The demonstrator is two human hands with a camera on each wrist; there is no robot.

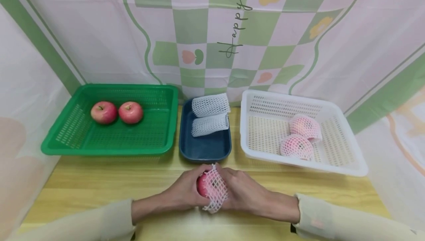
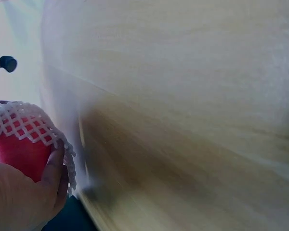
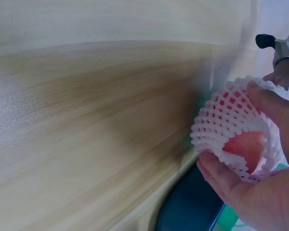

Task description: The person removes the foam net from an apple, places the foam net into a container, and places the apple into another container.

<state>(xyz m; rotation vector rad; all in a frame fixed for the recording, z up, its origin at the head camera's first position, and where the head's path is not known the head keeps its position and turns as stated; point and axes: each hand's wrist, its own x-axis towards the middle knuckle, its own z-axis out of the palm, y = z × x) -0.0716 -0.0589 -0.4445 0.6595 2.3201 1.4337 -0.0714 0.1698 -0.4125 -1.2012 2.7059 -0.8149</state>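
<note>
Between both hands, close over the front of the wooden table, is a red apple [image 1: 201, 185] partly covered by a white foam net sleeve [image 1: 217, 194]. My left hand [image 1: 184, 188] grips the apple from the left, its fingers curled round the bare red side. From the right, my right hand [image 1: 247, 192] holds the sleeve around the fruit with thumb and fingers. In the left wrist view, the net's edge [image 2: 26, 122] crosses the apple, leaving red skin [image 2: 21, 155] uncovered near the thumb. The right wrist view shows apple skin [image 3: 248, 147] through the sleeve's open end.
At back left, a green basket [image 1: 109, 150] holds two bare apples [image 1: 104, 112]. A dark blue tray [image 1: 205, 149] in the middle carries two white net sleeves [image 1: 210, 124]. On the right, a white basket [image 1: 262, 150] contains two netted apples [image 1: 296, 147]. A patterned cloth [image 1: 190, 27] hangs behind.
</note>
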